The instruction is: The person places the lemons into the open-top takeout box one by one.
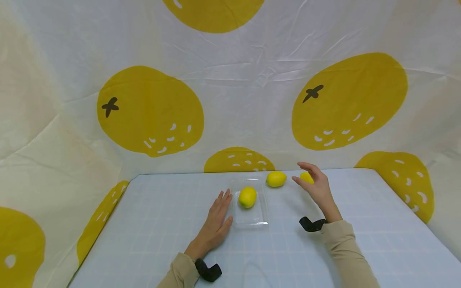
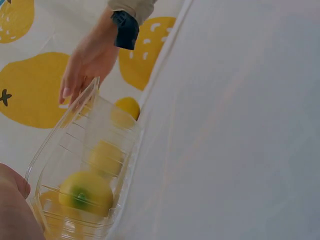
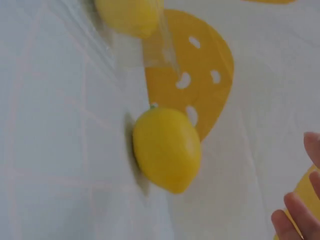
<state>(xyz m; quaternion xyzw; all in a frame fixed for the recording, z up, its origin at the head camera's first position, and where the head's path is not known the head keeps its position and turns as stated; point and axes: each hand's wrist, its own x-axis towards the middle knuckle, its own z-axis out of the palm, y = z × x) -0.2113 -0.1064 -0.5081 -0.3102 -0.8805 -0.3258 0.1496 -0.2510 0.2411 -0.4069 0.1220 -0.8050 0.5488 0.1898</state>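
A clear plastic tray (image 1: pixel 252 220) lies on the table with one yellow lemon (image 1: pixel 247 197) inside it. My left hand (image 1: pixel 215 224) rests at the tray's left side, fingers straight and touching its edge. Just right of the tray's far end sits a second lemon (image 1: pixel 276 179); the right wrist view shows this lemon (image 3: pixel 167 149) whole. A third lemon (image 1: pixel 307 177) is partly hidden behind my right hand (image 1: pixel 317 186), which is raised above the table with thumb and fingers spread apart. Nothing is between those fingers that I can make out.
A pale checked cloth covers the table (image 1: pixel 155 224). Behind and at the sides hangs a white curtain (image 1: pixel 248 100) printed with large yellow fruit. Each wrist wears a black camera mount (image 1: pixel 311 224).
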